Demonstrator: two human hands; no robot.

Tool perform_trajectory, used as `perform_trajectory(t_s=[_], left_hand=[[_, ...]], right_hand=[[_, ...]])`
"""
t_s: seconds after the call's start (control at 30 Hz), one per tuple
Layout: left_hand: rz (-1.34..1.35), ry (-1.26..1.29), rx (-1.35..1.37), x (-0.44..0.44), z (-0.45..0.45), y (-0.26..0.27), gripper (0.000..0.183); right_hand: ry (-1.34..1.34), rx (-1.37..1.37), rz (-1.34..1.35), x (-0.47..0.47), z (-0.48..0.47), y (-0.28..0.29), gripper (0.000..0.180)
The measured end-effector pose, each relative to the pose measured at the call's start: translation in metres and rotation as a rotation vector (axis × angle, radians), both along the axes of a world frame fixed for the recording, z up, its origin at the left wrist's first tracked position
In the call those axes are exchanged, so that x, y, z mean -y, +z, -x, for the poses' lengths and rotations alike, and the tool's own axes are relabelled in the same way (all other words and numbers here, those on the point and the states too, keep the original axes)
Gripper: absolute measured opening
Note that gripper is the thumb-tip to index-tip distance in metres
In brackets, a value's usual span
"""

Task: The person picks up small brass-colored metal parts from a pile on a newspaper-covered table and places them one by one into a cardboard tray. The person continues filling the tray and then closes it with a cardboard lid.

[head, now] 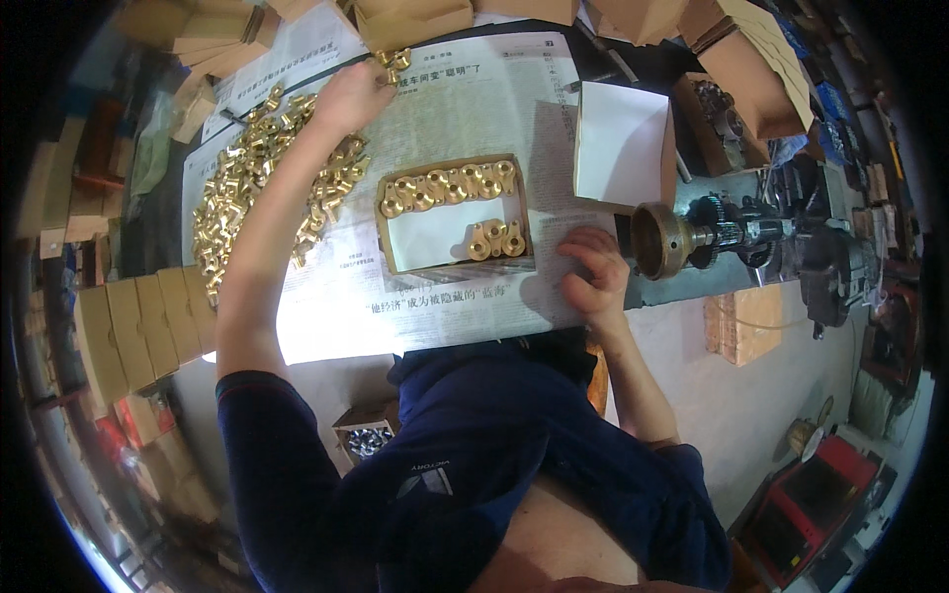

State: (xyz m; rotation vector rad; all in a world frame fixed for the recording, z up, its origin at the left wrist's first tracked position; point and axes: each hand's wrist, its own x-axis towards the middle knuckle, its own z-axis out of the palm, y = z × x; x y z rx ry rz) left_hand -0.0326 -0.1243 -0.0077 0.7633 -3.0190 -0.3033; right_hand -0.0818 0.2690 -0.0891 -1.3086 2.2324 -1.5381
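Note:
My left hand (354,96) reaches to the top of the newspaper, its fingers at a few small brass fittings (393,61); whether it grips one cannot be made out. Below and left of it spreads a large heap of brass fittings (256,159), partly hidden by my forearm. A shallow cardboard box (528,222) lies at the middle, with brass flanged fittings (454,185) in staggered rows along its far side and several more in its near right corner. White lining shows between them. To the right of this box, my right hand (595,274) rests on the newspaper with curled fingers, holding nothing visible.
Newspaper sheets (474,111) cover the table. An upright white-faced box (623,144) stands behind my right hand. Right of that hand is a machine with a round brass-coloured cup (660,241) and gears. Cardboard boxes (415,22) line the far edge; more cartons (133,333) stand left.

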Motion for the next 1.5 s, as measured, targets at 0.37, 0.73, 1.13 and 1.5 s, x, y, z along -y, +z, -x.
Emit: perform_trajectory(t_s=[0.37,0.73,1.13,1.5], left_hand=[[0.414,-0.131,0.140,-0.016,0.014,-0.037,0.020],[0.252,0.080,-0.046,-0.024,0.003,-0.012,0.027],[-0.501,-0.138,-0.225,-0.136,-0.103,0.024,0.009],[-0.414,-0.290,-0.088,-0.148,-0.099,0.003,0.018]], right_hand=[[-0.033,-0.022,-0.016,0.001,-0.002,0.000,0.039],[-0.026,-0.017,0.010,0.001,0.000,-0.002,0.038],[0.002,-0.026,-0.026,0.002,0.002,0.001,0.040],[-0.024,-0.009,-0.028,0.001,0.000,0.003,0.042]])
